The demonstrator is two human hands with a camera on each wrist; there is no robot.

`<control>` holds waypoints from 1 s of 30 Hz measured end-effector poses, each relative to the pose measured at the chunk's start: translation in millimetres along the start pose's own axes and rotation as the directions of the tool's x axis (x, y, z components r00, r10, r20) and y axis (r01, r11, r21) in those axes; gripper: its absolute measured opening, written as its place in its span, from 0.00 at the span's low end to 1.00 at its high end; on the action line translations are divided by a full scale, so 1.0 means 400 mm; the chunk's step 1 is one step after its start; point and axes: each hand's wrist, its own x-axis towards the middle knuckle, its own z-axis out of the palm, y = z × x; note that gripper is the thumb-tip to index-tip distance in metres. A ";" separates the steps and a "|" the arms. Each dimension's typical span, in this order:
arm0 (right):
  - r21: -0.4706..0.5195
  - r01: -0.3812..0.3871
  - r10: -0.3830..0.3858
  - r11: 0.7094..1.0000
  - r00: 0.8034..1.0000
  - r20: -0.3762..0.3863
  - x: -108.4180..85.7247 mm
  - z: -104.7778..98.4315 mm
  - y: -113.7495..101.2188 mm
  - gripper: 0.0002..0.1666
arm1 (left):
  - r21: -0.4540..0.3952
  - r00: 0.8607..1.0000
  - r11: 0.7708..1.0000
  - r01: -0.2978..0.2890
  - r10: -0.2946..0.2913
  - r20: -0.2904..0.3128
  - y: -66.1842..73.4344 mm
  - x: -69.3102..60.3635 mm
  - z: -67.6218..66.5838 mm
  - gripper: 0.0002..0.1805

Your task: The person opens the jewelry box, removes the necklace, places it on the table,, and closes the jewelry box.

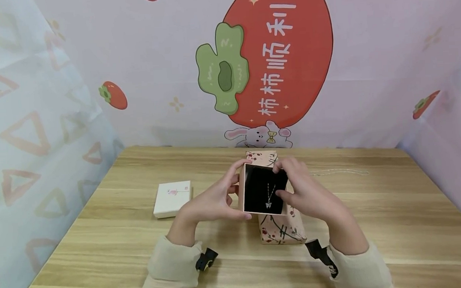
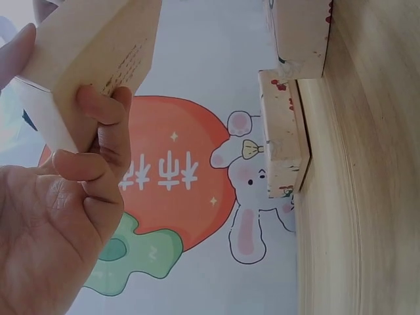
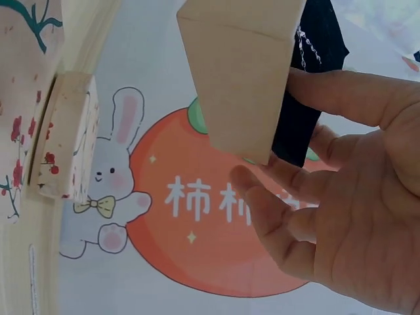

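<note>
My left hand (image 1: 211, 203) grips a small open pale-pink box (image 1: 241, 188), thumb at its near edge and fingers along its left and far sides. The box is tilted up above the table. A black pad (image 3: 295, 125) shows at its open face, standing partly out on the right in the right wrist view. On the pad hangs a silver necklace (image 1: 269, 198) with a butterfly pendant. My right hand (image 1: 303, 188) pinches the pad's right edge between thumb and fingers. In the left wrist view, curled fingers (image 2: 105, 118) support the box's underside, which bears small print.
Beneath the held box lies a pink flowered box (image 1: 282, 232), with another flowered box (image 1: 263, 156) behind it. To the left rests a white box or lid (image 1: 172, 198) with a pink flower print. A thin silver chain (image 1: 347, 170) lies on the wooden table (image 1: 392, 223) at right.
</note>
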 end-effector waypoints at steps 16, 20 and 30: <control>0.091 0.040 -0.033 0.995 0.997 -0.076 -0.005 -0.021 -0.004 0.17 | -0.013 0.999 0.999 0.030 -0.030 -0.031 -0.004 -0.007 -0.012 0.60; 0.145 0.038 -0.026 0.989 0.996 -0.083 -0.005 -0.022 -0.005 0.16 | -0.007 0.999 0.999 0.048 -0.049 -0.025 -0.006 -0.012 -0.022 0.60; 0.197 0.028 -0.001 0.980 0.991 -0.132 0.004 -0.016 -0.026 0.16 | 0.009 0.994 0.994 0.107 -0.107 0.009 -0.016 -0.036 -0.045 0.60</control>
